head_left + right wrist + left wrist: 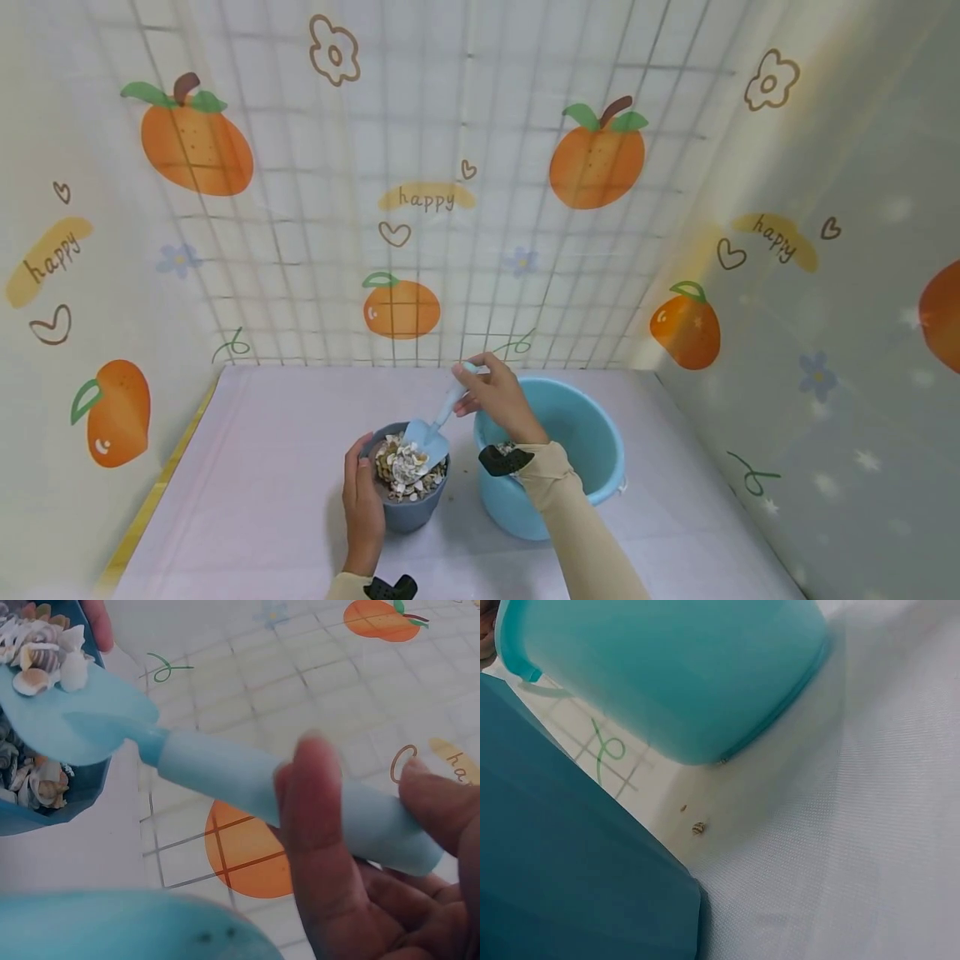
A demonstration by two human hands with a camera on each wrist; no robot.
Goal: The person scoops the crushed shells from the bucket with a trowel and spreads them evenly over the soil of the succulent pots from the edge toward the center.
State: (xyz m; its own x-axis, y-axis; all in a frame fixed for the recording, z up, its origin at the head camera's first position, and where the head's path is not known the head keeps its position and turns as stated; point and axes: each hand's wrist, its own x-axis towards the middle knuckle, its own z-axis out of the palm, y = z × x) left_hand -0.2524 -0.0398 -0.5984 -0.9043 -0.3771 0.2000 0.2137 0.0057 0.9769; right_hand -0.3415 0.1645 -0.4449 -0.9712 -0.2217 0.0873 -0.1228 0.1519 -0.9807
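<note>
A dark blue pot full of small seashells stands on the table, its rim facing up. My left hand holds the pot's left side, fingers near the rim. In my right hand is a light blue toy shovel, gripped by its handle between thumb and fingers. The shovel's blade slants down over the pot and bears a heap of shells. Just right of the pot, below my right forearm, stands a light blue bucket; the sleeve and wrist hide part of its opening.
A few tiny shell bits lie on the white tabletop between pot and bucket. A white handle end sticks out at the bucket's right. Behind the table rises a wire grid covered by an orange-printed curtain, with more curtain on both sides.
</note>
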